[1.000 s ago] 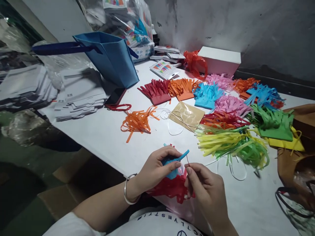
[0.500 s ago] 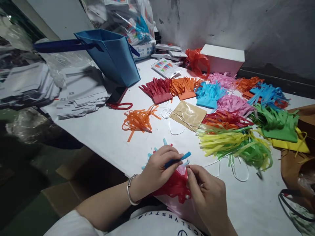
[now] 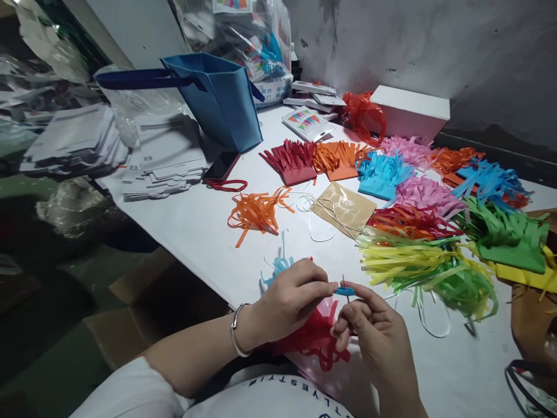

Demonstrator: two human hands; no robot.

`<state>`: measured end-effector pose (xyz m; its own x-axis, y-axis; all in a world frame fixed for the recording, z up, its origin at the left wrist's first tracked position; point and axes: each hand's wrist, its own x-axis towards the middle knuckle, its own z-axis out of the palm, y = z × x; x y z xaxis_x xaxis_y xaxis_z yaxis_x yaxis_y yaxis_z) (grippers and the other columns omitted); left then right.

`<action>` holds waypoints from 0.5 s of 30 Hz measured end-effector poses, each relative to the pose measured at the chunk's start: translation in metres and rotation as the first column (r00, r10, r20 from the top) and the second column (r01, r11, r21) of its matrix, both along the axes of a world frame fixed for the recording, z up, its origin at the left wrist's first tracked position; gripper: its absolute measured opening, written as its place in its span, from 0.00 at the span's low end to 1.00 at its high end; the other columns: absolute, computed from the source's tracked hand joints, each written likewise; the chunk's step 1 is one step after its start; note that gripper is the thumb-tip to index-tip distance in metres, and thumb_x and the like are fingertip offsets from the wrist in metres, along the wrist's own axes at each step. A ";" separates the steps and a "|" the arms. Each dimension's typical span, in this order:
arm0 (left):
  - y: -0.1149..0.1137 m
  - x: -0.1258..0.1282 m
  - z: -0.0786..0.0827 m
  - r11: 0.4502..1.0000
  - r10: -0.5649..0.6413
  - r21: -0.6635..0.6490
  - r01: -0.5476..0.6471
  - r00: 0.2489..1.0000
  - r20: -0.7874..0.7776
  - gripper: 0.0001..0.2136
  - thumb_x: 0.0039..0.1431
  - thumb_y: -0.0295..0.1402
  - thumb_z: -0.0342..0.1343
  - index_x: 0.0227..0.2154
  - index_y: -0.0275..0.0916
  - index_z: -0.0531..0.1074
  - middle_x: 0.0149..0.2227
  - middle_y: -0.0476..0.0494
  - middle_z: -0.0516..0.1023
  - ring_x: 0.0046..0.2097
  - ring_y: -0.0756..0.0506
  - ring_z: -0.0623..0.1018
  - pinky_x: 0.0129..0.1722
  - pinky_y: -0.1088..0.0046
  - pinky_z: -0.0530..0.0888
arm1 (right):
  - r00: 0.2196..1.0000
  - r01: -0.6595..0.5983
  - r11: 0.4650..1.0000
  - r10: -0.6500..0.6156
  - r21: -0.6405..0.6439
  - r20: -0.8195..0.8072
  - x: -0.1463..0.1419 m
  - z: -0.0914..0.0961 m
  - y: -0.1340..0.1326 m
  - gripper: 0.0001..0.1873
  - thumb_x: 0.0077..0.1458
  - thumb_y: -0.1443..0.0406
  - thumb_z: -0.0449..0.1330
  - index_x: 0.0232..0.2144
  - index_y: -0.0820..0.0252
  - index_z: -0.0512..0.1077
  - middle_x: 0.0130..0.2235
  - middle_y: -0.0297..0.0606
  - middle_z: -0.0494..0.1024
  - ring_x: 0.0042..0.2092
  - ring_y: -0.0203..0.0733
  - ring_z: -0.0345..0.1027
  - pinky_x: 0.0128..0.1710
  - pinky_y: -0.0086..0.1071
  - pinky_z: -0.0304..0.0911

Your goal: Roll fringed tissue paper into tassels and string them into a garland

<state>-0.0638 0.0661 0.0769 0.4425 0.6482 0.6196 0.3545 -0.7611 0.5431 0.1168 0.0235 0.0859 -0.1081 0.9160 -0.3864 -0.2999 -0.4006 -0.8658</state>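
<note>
My left hand [image 3: 291, 299], a bangle on its wrist, is closed on a blue paper tassel [image 3: 344, 291]. The tassel's folded end sticks out to the right, and light blue fringe [image 3: 281, 267] shows behind the hand. A thin dark needle [image 3: 343, 280] stands upright at the blue end, seemingly passing through it. My right hand [image 3: 376, 331] has its index fingertip against the blue end and its other fingers curled around the needle's lower part. Below both hands, red fringed paper [image 3: 322, 339] lies at the table's near edge.
Fringed paper bundles, among them yellow [image 3: 391, 261], green [image 3: 513, 238] and orange [image 3: 255, 212], lie ahead. White string [image 3: 322, 239] loops near a tan packet [image 3: 346, 206]. Farther back are a blue bag [image 3: 221, 104], paper stacks [image 3: 167, 151], a phone [image 3: 221, 165] and a white box [image 3: 411, 110].
The blue end has shifted right and tipped level, with the needle now showing above and below it. My right index finger has moved up against it. The camera view has turned slightly left.
</note>
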 end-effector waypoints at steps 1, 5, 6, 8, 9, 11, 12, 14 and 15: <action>0.000 0.000 0.000 1.000 0.005 0.003 -0.005 1.000 -0.001 0.11 0.64 0.22 0.52 0.47 0.38 0.72 0.37 0.40 0.75 0.37 0.46 0.74 0.36 0.69 0.74 | 1.000 0.009 1.000 -0.009 -0.006 -0.009 -0.001 0.001 -0.001 0.25 0.51 0.54 0.69 0.46 0.62 0.73 0.22 0.32 0.77 0.17 0.35 0.69 0.18 0.27 0.65; -0.002 -0.001 0.001 1.000 -0.001 0.000 0.001 1.000 -0.002 0.11 0.64 0.22 0.52 0.46 0.38 0.72 0.37 0.40 0.76 0.38 0.46 0.74 0.37 0.69 0.74 | 0.999 -0.026 0.998 0.024 -0.058 -0.023 -0.002 0.006 -0.003 0.25 0.51 0.55 0.69 0.46 0.62 0.73 0.20 0.30 0.75 0.15 0.35 0.67 0.17 0.27 0.64; -0.003 0.000 0.001 1.000 -0.011 0.001 0.011 1.000 -0.004 0.10 0.64 0.22 0.52 0.46 0.38 0.72 0.37 0.40 0.76 0.38 0.46 0.74 0.37 0.69 0.74 | 0.999 -0.035 0.997 0.034 -0.065 -0.019 -0.003 0.007 -0.003 0.25 0.50 0.55 0.70 0.47 0.62 0.73 0.20 0.30 0.76 0.15 0.35 0.67 0.17 0.27 0.64; -0.003 0.000 0.001 0.999 -0.042 0.011 0.042 0.999 -0.025 0.10 0.65 0.22 0.51 0.45 0.39 0.72 0.37 0.40 0.76 0.38 0.46 0.75 0.37 0.69 0.75 | 0.999 -0.029 0.998 0.028 -0.058 -0.018 -0.003 0.008 -0.003 0.28 0.49 0.55 0.70 0.49 0.62 0.73 0.20 0.30 0.76 0.15 0.36 0.67 0.16 0.27 0.64; -0.003 0.001 0.001 0.998 -0.059 0.018 0.059 0.998 -0.039 0.10 0.65 0.22 0.50 0.45 0.39 0.72 0.37 0.40 0.76 0.38 0.46 0.75 0.37 0.69 0.75 | 1.000 -0.022 0.999 0.021 -0.048 -0.022 -0.003 0.008 -0.004 0.29 0.49 0.55 0.71 0.49 0.62 0.72 0.20 0.30 0.76 0.15 0.36 0.67 0.16 0.27 0.64; -0.003 0.001 0.001 0.996 -0.079 0.027 0.081 0.995 -0.057 0.11 0.65 0.22 0.50 0.46 0.39 0.72 0.37 0.40 0.76 0.38 0.46 0.75 0.38 0.69 0.75 | 1.000 -0.010 1.000 0.009 -0.028 -0.026 -0.003 0.008 -0.004 0.30 0.49 0.55 0.71 0.50 0.62 0.72 0.20 0.30 0.75 0.15 0.36 0.66 0.16 0.28 0.64; -0.003 0.001 0.001 0.996 -0.083 0.032 0.085 0.995 -0.061 0.11 0.65 0.22 0.50 0.46 0.39 0.71 0.37 0.40 0.76 0.38 0.46 0.75 0.38 0.68 0.75 | 1.000 -0.003 1.000 0.002 -0.019 -0.016 -0.003 0.008 -0.005 0.29 0.49 0.54 0.70 0.50 0.62 0.72 0.20 0.30 0.75 0.15 0.36 0.66 0.16 0.28 0.64; -0.002 0.000 0.002 0.995 -0.086 0.047 0.090 0.993 -0.077 0.11 0.66 0.22 0.49 0.47 0.39 0.71 0.36 0.40 0.76 0.38 0.46 0.74 0.37 0.68 0.75 | 1.000 -0.004 1.000 0.004 0.005 0.027 -0.003 0.007 -0.005 0.27 0.50 0.53 0.69 0.47 0.62 0.73 0.21 0.31 0.76 0.16 0.36 0.68 0.17 0.28 0.65; -0.002 0.000 0.002 0.994 -0.087 0.059 0.093 0.992 -0.091 0.11 0.66 0.22 0.48 0.47 0.38 0.70 0.36 0.40 0.76 0.38 0.46 0.74 0.38 0.68 0.75 | 0.998 -0.010 1.000 0.008 0.022 0.058 -0.002 0.006 -0.005 0.25 0.51 0.52 0.68 0.45 0.62 0.73 0.21 0.32 0.76 0.17 0.36 0.68 0.19 0.28 0.65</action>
